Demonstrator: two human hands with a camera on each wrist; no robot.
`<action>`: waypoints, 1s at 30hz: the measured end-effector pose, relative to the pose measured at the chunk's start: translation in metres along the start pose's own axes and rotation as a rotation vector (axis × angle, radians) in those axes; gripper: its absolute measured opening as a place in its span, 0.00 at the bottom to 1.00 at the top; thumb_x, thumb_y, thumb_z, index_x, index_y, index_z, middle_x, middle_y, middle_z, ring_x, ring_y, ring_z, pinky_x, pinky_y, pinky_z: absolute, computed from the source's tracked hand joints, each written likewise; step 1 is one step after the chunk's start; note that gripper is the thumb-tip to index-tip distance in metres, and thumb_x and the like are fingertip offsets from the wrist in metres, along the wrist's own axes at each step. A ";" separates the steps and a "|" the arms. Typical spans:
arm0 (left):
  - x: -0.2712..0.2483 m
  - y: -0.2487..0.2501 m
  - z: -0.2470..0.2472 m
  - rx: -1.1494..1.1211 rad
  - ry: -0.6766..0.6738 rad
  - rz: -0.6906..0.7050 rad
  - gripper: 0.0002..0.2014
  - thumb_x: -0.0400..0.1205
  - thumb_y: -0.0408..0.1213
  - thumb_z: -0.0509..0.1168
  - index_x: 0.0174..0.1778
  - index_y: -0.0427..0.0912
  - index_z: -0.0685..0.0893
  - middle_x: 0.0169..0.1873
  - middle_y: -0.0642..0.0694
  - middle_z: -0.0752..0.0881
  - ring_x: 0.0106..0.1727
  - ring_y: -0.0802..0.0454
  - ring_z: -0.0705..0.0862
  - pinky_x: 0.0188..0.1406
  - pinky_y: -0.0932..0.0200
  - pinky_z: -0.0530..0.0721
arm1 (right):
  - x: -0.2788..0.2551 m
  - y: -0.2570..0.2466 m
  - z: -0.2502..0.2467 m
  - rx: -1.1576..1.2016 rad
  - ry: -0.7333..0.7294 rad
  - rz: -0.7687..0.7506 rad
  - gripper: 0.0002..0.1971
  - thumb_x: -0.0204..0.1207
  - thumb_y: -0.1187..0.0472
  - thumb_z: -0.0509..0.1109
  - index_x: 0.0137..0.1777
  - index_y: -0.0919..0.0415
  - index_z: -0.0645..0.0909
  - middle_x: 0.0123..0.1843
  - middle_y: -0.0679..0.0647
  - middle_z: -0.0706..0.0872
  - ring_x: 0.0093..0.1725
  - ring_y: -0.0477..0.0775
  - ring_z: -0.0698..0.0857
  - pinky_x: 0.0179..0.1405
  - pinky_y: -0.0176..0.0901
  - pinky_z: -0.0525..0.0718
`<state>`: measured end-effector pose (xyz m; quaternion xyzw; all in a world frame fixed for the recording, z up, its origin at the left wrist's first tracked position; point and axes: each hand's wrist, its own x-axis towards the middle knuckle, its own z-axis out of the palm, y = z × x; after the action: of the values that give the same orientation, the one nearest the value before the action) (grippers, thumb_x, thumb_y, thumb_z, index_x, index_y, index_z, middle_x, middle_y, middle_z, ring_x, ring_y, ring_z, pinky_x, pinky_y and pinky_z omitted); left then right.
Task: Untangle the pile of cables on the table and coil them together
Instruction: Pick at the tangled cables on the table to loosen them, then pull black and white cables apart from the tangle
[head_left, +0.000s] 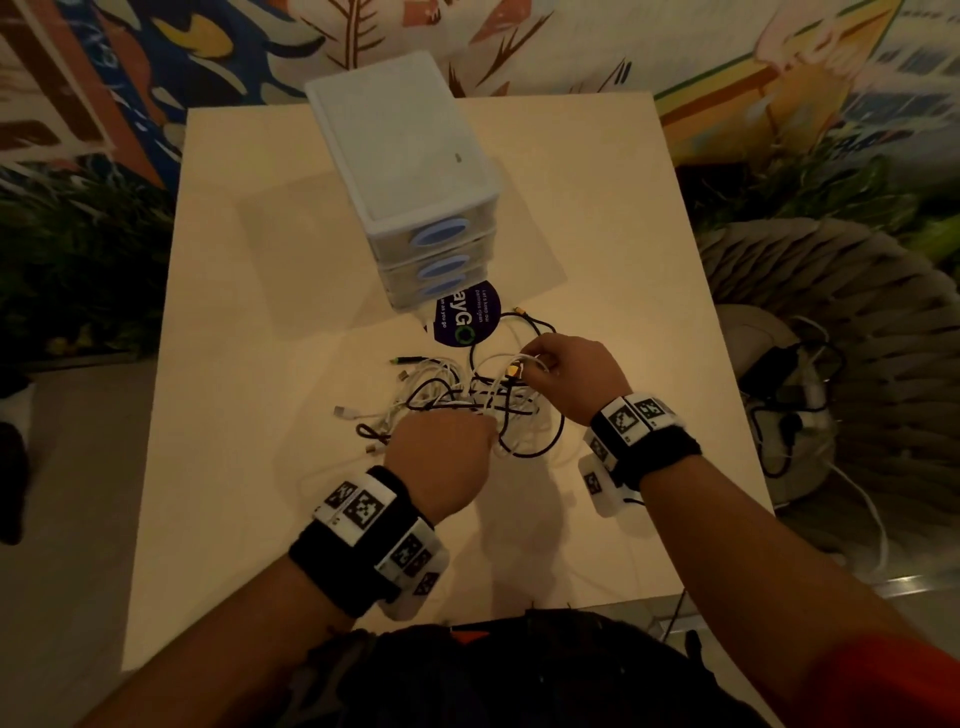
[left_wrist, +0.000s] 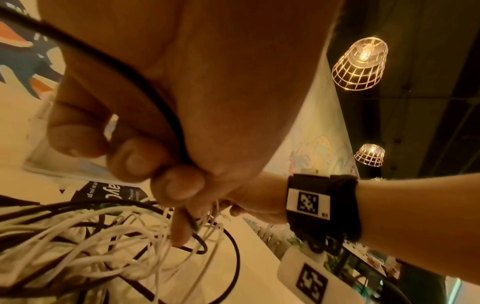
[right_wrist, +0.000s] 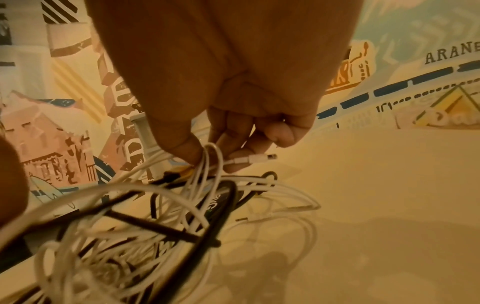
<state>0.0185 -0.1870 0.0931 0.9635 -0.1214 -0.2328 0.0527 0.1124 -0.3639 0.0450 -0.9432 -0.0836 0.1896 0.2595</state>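
Cables (black and white) lie tangled on the tabletop; left hand grips a black cable, right hand pinches a white cable.

Tangled cables — white, black

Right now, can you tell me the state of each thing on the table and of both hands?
Pile of cables: tangled, black and white mixed, not coiled.
Left hand: grips a black cable.
Right hand: pinches a white cable near its plug.
Drawer unit: upright, all three drawers closed.
Round sticker: flat on the table, partly under the drawer unit.
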 end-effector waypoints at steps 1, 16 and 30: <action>-0.001 -0.003 -0.002 0.001 0.013 0.002 0.08 0.89 0.38 0.54 0.52 0.49 0.79 0.33 0.52 0.73 0.36 0.48 0.74 0.34 0.53 0.66 | -0.001 0.001 0.001 -0.015 -0.001 -0.009 0.13 0.82 0.47 0.69 0.60 0.52 0.87 0.52 0.54 0.92 0.52 0.58 0.87 0.51 0.51 0.85; -0.018 -0.044 -0.031 -0.785 0.278 0.035 0.12 0.91 0.44 0.53 0.45 0.46 0.77 0.30 0.53 0.80 0.31 0.55 0.75 0.35 0.48 0.71 | -0.012 0.020 -0.012 0.110 0.016 -0.194 0.32 0.74 0.59 0.74 0.78 0.47 0.70 0.64 0.51 0.81 0.57 0.50 0.82 0.59 0.42 0.79; -0.027 -0.032 -0.058 -1.616 0.531 0.177 0.12 0.92 0.37 0.47 0.46 0.43 0.71 0.29 0.47 0.74 0.31 0.48 0.70 0.37 0.57 0.74 | -0.049 -0.080 0.023 0.232 -0.369 -0.473 0.28 0.76 0.39 0.76 0.73 0.40 0.74 0.50 0.38 0.83 0.41 0.36 0.83 0.43 0.31 0.82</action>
<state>0.0288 -0.1463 0.1509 0.6395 0.0236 -0.0093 0.7683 0.0540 -0.2977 0.0842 -0.8115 -0.3239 0.3004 0.3825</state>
